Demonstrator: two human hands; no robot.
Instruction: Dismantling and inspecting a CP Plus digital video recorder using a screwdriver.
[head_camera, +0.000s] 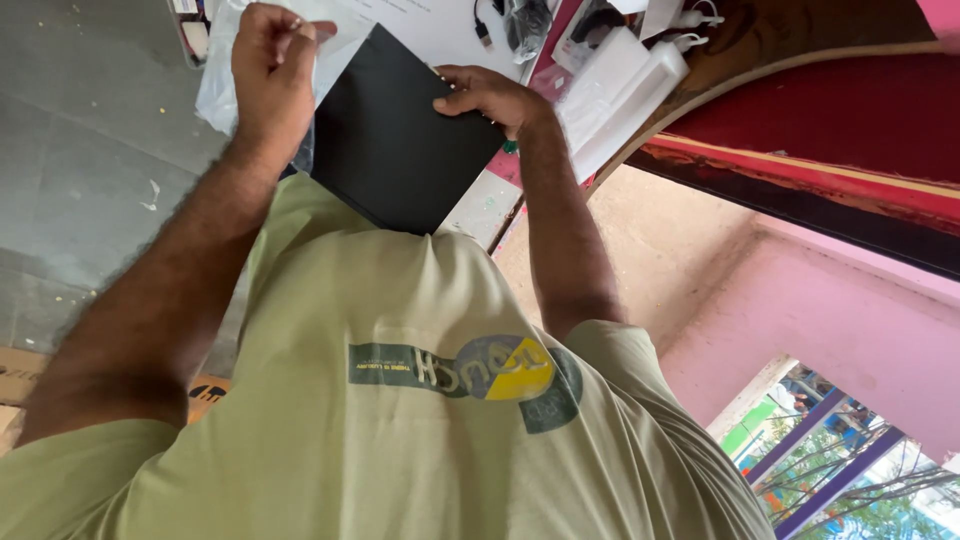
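My right hand (490, 95) grips the upper right edge of a flat black rectangular slab (400, 140), thin like a closed laptop or a box lid, and holds it tilted in front of my chest. My left hand (270, 70) is raised at the slab's upper left corner. Its fingers pinch a clear plastic bag (215, 85) that hangs down behind the hand and beside the slab. My green T-shirt (400, 400) fills the lower part of the view and hides the slab's bottom corner.
Beyond the hands lies a white surface (430, 25) with papers, black cables (520, 20) and white packing boxes (620, 85). Grey floor tiles (90, 150) are at left, brown cardboard (20, 375) at lower left. A red and pink wall (820, 180) is at right.
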